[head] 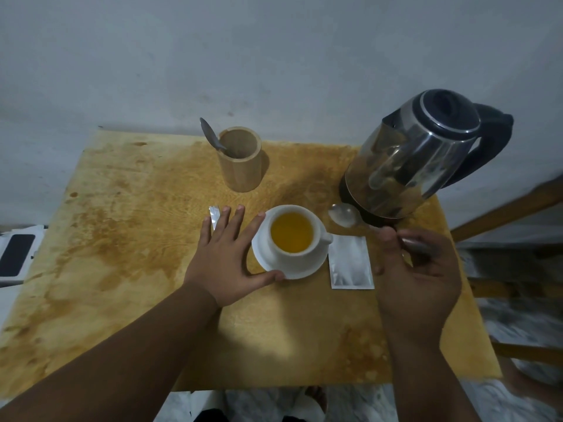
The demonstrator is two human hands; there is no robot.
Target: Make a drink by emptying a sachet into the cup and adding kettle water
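Note:
A white cup (316, 239) holding yellow-orange liquid sits on a white saucer (265, 257) at the table's middle. My left hand (225, 257) lies flat and open beside it, thumb touching the saucer's front rim. A silver sachet (350, 263) lies flat just right of the saucer. Its torn-off strip (214, 216) rests by my left fingertips. The steel kettle (420, 156) with a black lid and handle stands at the back right. My right hand (417, 275) pinches the handle of a metal spoon (344, 214), whose bowl rests on the table between cup and kettle.
A wooden cylinder holder (240, 159) with a second spoon (210, 134) in it stands behind the cup. The stained wooden table (122, 239) backs onto a grey wall. A phone (15, 254) lies off the left edge. Wooden rails (502, 214) run along the right.

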